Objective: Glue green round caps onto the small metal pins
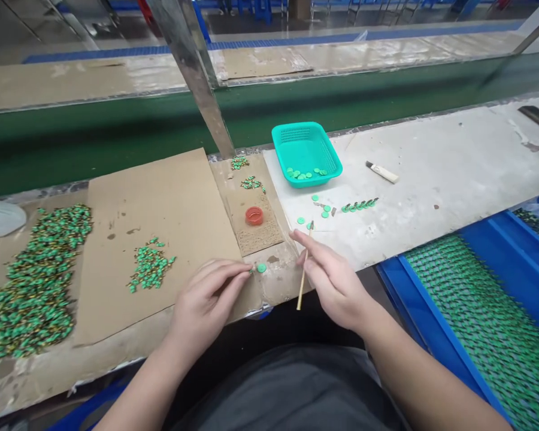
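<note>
My left hand (pixel 209 299) is closed in a pinch at the bench's front edge. A small green-and-gold piece (pixel 252 269) shows at its fingertips, right beside a flat green disc (pixel 261 268); whether the two touch, I cannot tell. My right hand (pixel 330 272) has a thin wooden stick (pixel 302 287) with a dark tip held against the fingers, tip pointing away from me. Beyond the hands stands a small red cap (pixel 254 216) on a piece of cardboard. Loose green discs (pixel 325 214) lie past my right fingers, near a row of discs bearing small dark pieces (pixel 360 205).
A turquoise basket (pixel 303 152) holds several green discs. Left, cardboard (pixel 161 179) carries a small pile of green-and-gold pieces (pixel 150 265); a larger heap (pixel 40 281) lies farther left. A flat brush (pixel 382 172) rests right. Blue trays (pixel 440 311) of green pieces sit below.
</note>
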`<state>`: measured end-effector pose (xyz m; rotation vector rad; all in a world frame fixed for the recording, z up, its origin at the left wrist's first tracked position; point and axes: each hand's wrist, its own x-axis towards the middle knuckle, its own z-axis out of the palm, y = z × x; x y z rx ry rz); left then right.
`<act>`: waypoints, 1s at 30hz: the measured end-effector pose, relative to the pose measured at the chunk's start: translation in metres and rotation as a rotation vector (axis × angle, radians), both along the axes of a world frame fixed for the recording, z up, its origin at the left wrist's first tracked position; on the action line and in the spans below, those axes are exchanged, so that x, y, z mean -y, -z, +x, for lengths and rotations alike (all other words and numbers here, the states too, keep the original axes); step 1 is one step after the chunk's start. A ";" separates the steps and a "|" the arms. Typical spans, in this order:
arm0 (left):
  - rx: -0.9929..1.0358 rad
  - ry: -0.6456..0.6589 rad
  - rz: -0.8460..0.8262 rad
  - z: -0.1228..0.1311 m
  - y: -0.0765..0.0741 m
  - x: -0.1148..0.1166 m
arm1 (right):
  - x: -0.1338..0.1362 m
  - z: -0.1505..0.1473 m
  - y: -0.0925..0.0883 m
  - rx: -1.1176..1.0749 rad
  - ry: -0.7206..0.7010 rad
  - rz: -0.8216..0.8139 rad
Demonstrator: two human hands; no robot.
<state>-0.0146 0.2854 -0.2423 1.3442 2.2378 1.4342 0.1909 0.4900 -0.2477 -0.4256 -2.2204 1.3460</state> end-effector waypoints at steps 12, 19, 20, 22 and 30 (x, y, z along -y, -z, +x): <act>-0.095 -0.016 -0.056 -0.001 0.017 -0.012 | 0.006 -0.026 0.012 -0.301 0.093 -0.044; -0.114 0.016 -0.056 -0.001 0.019 -0.015 | 0.002 -0.026 0.013 -0.238 0.107 -0.014; -0.119 0.019 -0.054 -0.001 0.018 -0.015 | 0.002 -0.026 0.013 -0.238 0.109 -0.023; -0.128 0.026 -0.051 -0.001 0.018 -0.016 | 0.004 -0.026 0.014 -0.233 0.113 -0.034; -0.171 0.044 -0.039 -0.001 0.018 -0.016 | 0.000 -0.019 0.004 -0.115 0.085 0.208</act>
